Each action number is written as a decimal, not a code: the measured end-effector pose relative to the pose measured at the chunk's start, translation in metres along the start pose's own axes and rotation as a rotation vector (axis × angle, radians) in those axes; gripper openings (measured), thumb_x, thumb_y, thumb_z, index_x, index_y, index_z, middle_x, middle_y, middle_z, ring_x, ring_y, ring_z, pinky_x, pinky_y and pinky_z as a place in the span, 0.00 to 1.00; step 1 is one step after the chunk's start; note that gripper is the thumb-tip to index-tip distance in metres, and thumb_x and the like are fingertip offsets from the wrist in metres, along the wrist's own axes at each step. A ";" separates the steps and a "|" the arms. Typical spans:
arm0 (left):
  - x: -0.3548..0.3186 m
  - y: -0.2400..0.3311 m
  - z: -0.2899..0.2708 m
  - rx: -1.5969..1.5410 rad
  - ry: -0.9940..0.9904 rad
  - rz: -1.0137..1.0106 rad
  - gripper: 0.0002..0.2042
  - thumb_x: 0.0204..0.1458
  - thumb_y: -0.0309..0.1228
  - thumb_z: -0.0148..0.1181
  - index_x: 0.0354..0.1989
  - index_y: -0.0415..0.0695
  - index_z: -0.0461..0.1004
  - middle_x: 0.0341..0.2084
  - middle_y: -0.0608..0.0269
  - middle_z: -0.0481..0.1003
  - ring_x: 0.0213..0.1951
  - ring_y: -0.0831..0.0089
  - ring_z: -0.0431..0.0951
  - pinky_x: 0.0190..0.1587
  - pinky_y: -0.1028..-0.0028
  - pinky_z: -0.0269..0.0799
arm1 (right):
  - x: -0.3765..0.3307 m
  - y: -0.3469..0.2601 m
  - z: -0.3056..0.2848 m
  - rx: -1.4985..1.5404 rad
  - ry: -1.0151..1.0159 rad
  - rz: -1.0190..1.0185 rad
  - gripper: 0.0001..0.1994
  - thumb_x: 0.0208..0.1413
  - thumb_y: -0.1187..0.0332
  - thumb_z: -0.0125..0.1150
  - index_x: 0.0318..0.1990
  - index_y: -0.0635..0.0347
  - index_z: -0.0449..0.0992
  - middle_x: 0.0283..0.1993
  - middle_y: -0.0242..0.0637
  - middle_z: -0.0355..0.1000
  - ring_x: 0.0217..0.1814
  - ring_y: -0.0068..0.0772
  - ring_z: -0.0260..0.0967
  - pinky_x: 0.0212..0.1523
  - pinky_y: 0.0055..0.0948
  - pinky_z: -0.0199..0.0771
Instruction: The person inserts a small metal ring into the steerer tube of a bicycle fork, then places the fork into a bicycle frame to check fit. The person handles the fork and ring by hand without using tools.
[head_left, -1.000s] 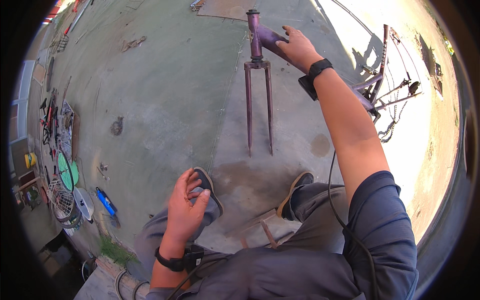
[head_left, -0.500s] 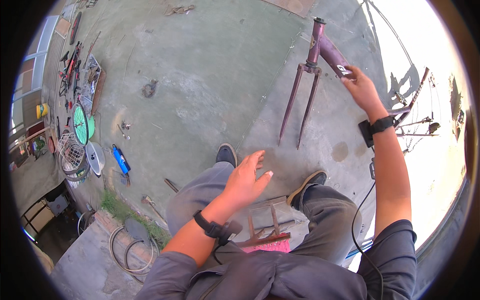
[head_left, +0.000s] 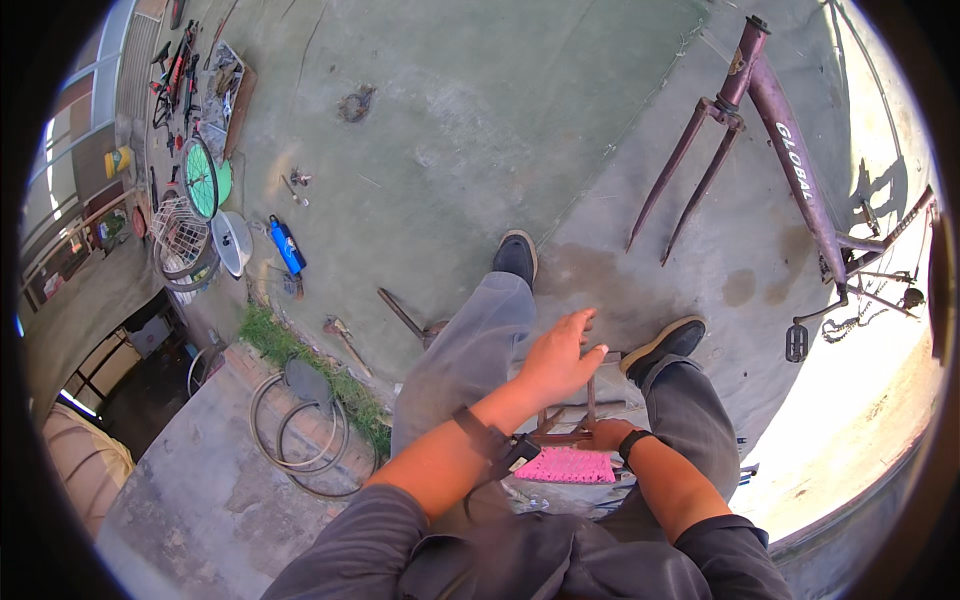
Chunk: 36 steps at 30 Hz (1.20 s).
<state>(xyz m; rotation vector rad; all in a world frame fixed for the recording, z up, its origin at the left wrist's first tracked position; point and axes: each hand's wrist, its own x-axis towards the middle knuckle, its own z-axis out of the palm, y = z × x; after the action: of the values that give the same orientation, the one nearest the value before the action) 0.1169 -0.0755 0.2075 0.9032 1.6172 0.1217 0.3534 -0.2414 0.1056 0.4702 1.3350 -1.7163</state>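
Fingers [head_left: 576, 322] of the left hand [head_left: 556, 360] point forward-right, thumb [head_left: 593, 361] apart.

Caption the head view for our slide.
Right hand at a brown-and-pink stand, left hand empty, purple bicycle frame ahead.

The right hand [head_left: 607, 434] touches a pink-topped stool [head_left: 565, 466].

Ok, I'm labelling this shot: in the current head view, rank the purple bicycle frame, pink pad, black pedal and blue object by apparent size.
1. Purple bicycle frame, by far
2. Pink pad
3. Blue object
4. Black pedal
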 end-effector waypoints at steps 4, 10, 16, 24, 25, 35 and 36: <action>-0.006 -0.004 -0.002 -0.003 -0.021 -0.060 0.30 0.59 0.36 0.62 0.66 0.35 0.63 0.57 0.44 0.74 0.52 0.55 0.81 0.54 0.59 0.76 | 0.001 0.001 0.006 0.083 -0.041 0.061 0.33 0.60 0.35 0.55 0.60 0.51 0.78 0.57 0.48 0.79 0.61 0.53 0.75 0.63 0.48 0.72; -0.011 -0.023 0.007 -0.143 -0.005 -0.068 0.29 0.59 0.36 0.61 0.66 0.35 0.64 0.56 0.43 0.75 0.51 0.54 0.82 0.54 0.59 0.76 | -0.003 -0.034 0.024 -0.003 0.178 0.132 0.25 0.66 0.43 0.49 0.47 0.52 0.84 0.46 0.47 0.82 0.51 0.52 0.80 0.52 0.49 0.77; -0.027 -0.046 0.005 -0.046 0.004 -0.199 0.30 0.59 0.37 0.61 0.68 0.39 0.64 0.57 0.43 0.76 0.54 0.56 0.82 0.56 0.61 0.76 | -0.047 -0.067 0.028 -0.095 0.423 0.101 0.18 0.67 0.48 0.52 0.44 0.46 0.84 0.36 0.42 0.83 0.38 0.50 0.81 0.39 0.50 0.79; -0.038 -0.059 -0.017 -0.068 0.124 -0.142 0.27 0.58 0.34 0.62 0.65 0.35 0.66 0.54 0.43 0.77 0.50 0.53 0.82 0.54 0.59 0.77 | -0.115 -0.082 -0.007 0.105 0.765 0.179 0.16 0.67 0.51 0.53 0.41 0.48 0.82 0.33 0.47 0.81 0.36 0.56 0.79 0.39 0.54 0.77; -0.039 -0.060 -0.022 -0.076 0.144 -0.144 0.27 0.58 0.34 0.62 0.65 0.35 0.66 0.54 0.43 0.76 0.50 0.53 0.82 0.54 0.60 0.77 | -0.121 -0.085 -0.011 0.121 0.815 0.176 0.16 0.67 0.51 0.53 0.40 0.48 0.82 0.33 0.47 0.80 0.37 0.56 0.79 0.39 0.54 0.77; -0.044 -0.058 -0.058 -0.075 0.318 -0.110 0.27 0.59 0.31 0.62 0.65 0.33 0.65 0.57 0.42 0.75 0.50 0.59 0.83 0.55 0.63 0.77 | -0.183 -0.073 -0.040 0.310 1.148 0.218 0.16 0.69 0.54 0.51 0.39 0.55 0.79 0.32 0.54 0.78 0.37 0.65 0.75 0.39 0.58 0.74; -0.044 -0.057 -0.061 -0.086 0.344 -0.104 0.27 0.59 0.31 0.62 0.65 0.34 0.65 0.56 0.43 0.76 0.50 0.59 0.83 0.55 0.63 0.77 | -0.189 -0.074 -0.046 0.339 1.180 0.226 0.16 0.69 0.55 0.51 0.38 0.55 0.79 0.31 0.55 0.77 0.37 0.66 0.75 0.38 0.59 0.73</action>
<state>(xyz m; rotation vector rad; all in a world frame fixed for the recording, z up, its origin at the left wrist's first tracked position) 0.0352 -0.1176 0.2279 0.7584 1.9586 0.2844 0.3843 -0.1199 0.2712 1.9548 1.6245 -1.4603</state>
